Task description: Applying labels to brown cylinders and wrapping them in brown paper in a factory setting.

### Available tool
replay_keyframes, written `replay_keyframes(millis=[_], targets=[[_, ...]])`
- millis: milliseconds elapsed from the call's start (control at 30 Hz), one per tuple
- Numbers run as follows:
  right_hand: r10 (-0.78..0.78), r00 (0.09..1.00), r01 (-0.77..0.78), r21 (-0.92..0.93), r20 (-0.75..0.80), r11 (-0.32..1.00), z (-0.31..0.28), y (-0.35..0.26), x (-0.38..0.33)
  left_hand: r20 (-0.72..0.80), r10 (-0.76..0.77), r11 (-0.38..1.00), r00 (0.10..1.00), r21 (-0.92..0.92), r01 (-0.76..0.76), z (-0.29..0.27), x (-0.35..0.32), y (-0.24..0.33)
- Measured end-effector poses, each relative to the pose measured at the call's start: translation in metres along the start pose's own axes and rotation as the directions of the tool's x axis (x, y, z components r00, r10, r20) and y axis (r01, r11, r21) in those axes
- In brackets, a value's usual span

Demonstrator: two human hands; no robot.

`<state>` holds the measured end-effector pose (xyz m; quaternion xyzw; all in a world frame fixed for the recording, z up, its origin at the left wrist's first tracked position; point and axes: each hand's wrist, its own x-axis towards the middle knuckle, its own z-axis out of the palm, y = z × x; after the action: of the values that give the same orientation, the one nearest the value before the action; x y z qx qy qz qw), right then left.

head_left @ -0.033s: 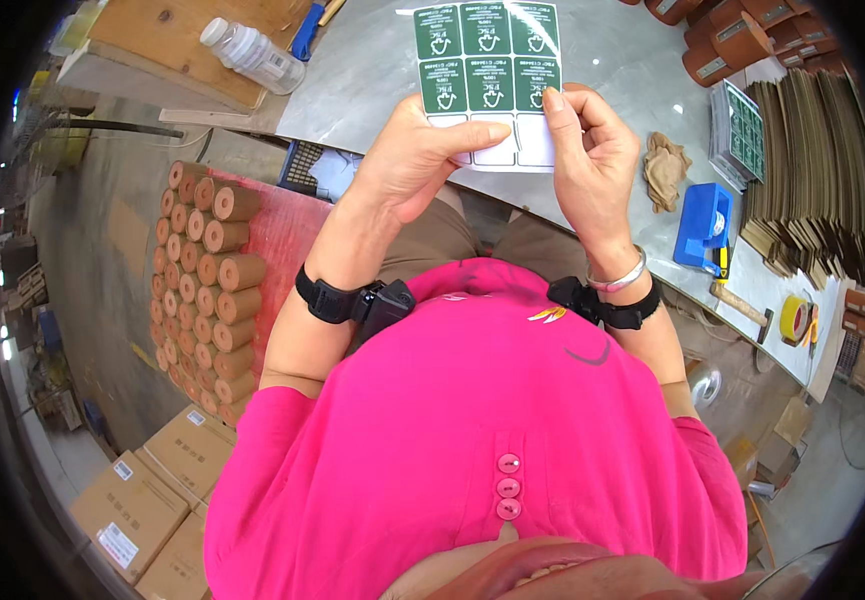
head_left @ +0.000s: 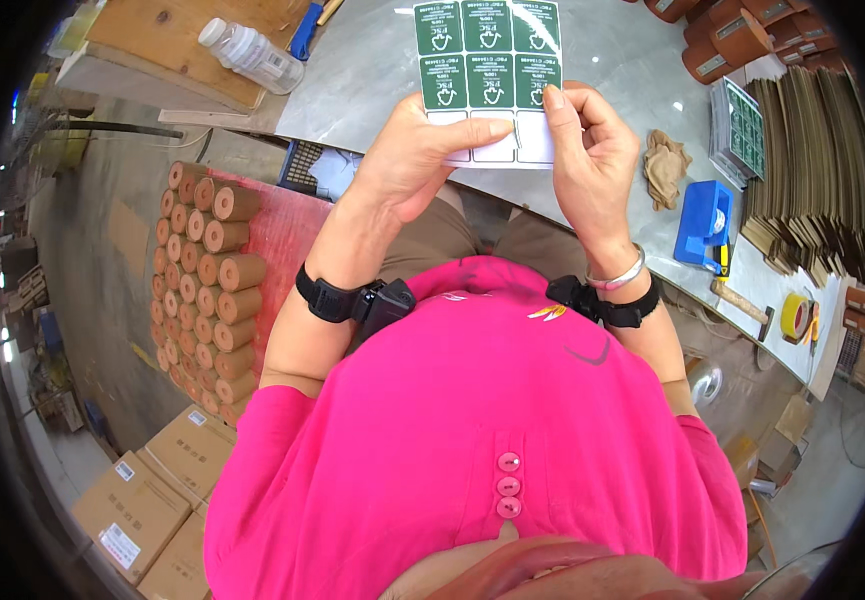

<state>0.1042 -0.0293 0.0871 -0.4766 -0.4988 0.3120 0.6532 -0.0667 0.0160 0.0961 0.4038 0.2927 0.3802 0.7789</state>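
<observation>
A glossy sheet of green stickers (head_left: pixel 489 62) is held up over the near edge of the metal table. Its lower row is bare white backing where stickers are gone. My left hand (head_left: pixel 420 150) grips the lower left part, thumb laid across the white backing and fingers behind. On the right side, my right hand (head_left: pixel 592 140) pinches the sheet's edge, thumb at the lower right green sticker. Whether a loose sticker is between the right fingertips, I cannot tell.
Brown cardboard rolls (head_left: pixel 712 55) and a stack of flat cardboard (head_left: pixel 812 170) stand right on the metal table (head_left: pixel 372 95). Nearby are another sticker stack (head_left: pixel 737 130), a blue tape dispenser (head_left: pixel 700 225), a hammer (head_left: pixel 742 305) and yellow tape (head_left: pixel 795 318). Left are a bottle (head_left: pixel 252 55) and stacked rolls (head_left: pixel 207 280).
The sticker sheet has shifted very slightly upward. Both hands keep their hold with almost no movement.
</observation>
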Motion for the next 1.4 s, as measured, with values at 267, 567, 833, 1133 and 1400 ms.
replay_keyframes(millis=[267, 567, 833, 1133, 1400], targets=[[0.012, 1.000, -0.012, 0.000, -0.020, 1.000, -0.002, 0.010, -0.008, -0.029, -0.056, 0.998, 0.998, -0.014, 0.056, 0.004, 0.003, -0.007], [-0.070, 0.996, 0.060, -0.158, -0.063, 0.986, -0.011, 0.008, -0.005, -0.003, -0.044, 0.998, 0.999, 0.040, 0.044, 0.008, 0.004, -0.008], [-0.501, 0.835, 0.519, -0.630, 0.227, 0.578, -0.023, -0.012, 0.002, -0.011, 0.033, 0.991, 0.999, 0.130, -0.031, 0.010, 0.002, -0.005], [-0.443, 0.825, 0.561, -0.593, 0.351, 0.578, -0.027, -0.014, 0.002, -0.028, 0.109, 0.940, 0.994, 0.327, -0.094, 0.013, -0.004, 0.001], [-0.398, 0.857, 0.515, -0.522, 0.327, 0.680, -0.028, -0.015, 0.006, -0.042, 0.138, 0.926, 0.990, 0.359, -0.114, 0.017, -0.005, 0.004]])
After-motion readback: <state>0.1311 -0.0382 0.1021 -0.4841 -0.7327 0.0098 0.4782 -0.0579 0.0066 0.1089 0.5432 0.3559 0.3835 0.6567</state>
